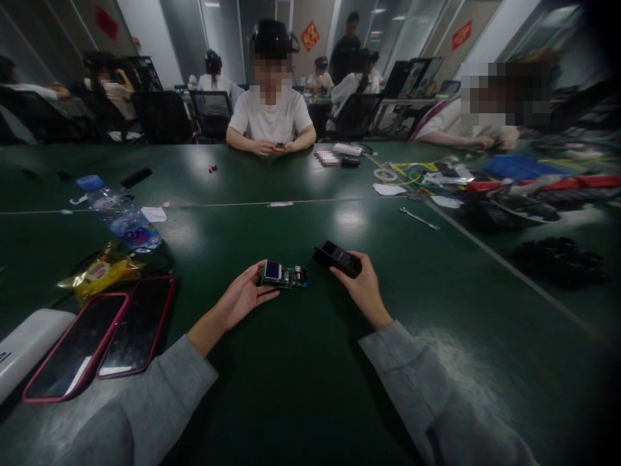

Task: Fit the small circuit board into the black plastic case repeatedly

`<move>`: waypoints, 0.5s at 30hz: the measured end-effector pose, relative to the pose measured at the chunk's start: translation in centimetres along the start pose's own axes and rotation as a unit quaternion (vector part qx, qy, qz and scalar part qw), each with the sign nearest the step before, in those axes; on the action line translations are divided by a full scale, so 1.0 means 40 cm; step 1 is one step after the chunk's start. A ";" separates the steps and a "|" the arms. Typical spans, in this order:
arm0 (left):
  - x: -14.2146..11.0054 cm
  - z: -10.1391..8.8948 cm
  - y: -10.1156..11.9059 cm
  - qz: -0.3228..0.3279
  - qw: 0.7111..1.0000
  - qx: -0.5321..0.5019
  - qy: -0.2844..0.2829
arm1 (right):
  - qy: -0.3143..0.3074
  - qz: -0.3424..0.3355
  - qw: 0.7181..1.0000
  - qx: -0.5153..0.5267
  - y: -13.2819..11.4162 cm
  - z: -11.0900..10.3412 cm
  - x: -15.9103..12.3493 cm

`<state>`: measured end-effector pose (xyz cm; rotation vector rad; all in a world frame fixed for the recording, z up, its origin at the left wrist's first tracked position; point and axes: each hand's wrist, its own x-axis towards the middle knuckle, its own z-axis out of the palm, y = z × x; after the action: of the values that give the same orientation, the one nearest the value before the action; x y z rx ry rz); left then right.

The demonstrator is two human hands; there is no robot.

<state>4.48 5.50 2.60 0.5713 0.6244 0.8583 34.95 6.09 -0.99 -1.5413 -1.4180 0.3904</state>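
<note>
In my left hand [242, 292] is a green circuit board [290, 278] with a small square screen at its left end, gripped by that end. My right hand [361, 285] is closed around a black plastic casing [338, 256] with a rectangular window in its upper part. Board and casing are apart, a short gap between them, both above the green tabletop [310, 349]. The inner side of the casing is hidden from me.
On the left lie two red-rimmed phones [138, 327], a white power bank [29, 346], a yellow wrapper [104, 275] and a water bottle [121, 210]. A wrench [420, 219] and tangled cables [412, 169] are on the right. A person [272, 116] sits opposite.
</note>
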 end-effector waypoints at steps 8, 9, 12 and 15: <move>-0.004 0.009 0.004 -0.006 1.000 -0.008 0.003 | -0.017 -0.027 0.999 -0.024 0.007 0.001 -0.003; -0.005 0.010 0.004 -0.007 1.000 -0.007 0.007 | -0.014 -0.031 0.999 -0.031 0.006 0.000 -0.003; -0.005 0.011 0.004 -0.008 1.000 -0.006 0.012 | 0.001 -0.049 0.994 -0.095 0.004 -0.003 -0.004; -0.004 0.007 0.003 -0.007 1.000 -0.008 0.008 | -0.002 -0.060 0.986 -0.157 0.012 -0.007 -0.006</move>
<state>4.55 5.36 2.90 0.5460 0.6346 0.8550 35.36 5.84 -1.33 -1.6913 -1.6247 0.0979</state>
